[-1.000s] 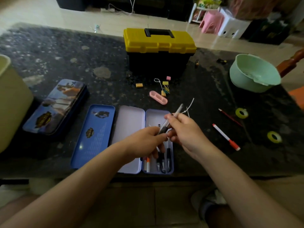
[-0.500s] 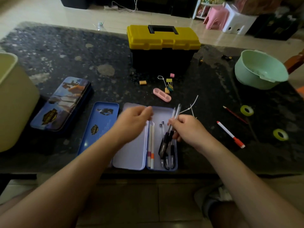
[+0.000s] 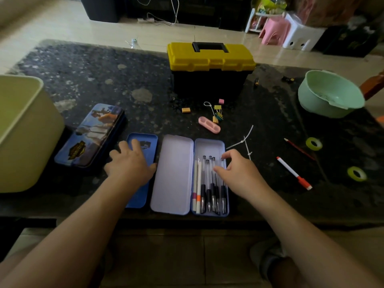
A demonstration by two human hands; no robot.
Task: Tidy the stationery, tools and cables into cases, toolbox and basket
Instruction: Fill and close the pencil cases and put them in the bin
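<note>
At the dark table's (image 3: 104,80) front edge, pens (image 3: 208,183) are kept in the open case (image 3: 209,142), overhung by the right hand's (image 3: 241,175) relaxed fingers; the left hand's (image 3: 129,165) are spread.

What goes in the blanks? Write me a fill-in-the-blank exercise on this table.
1. The toolbox has a ____ lid.
2. The pens lie in the ____ half of the open case.
3. The loose lid under the left hand is ____.
4. The tape rolls to the right of the marker number ____.

Missing words: yellow; right; blue; two.
</note>
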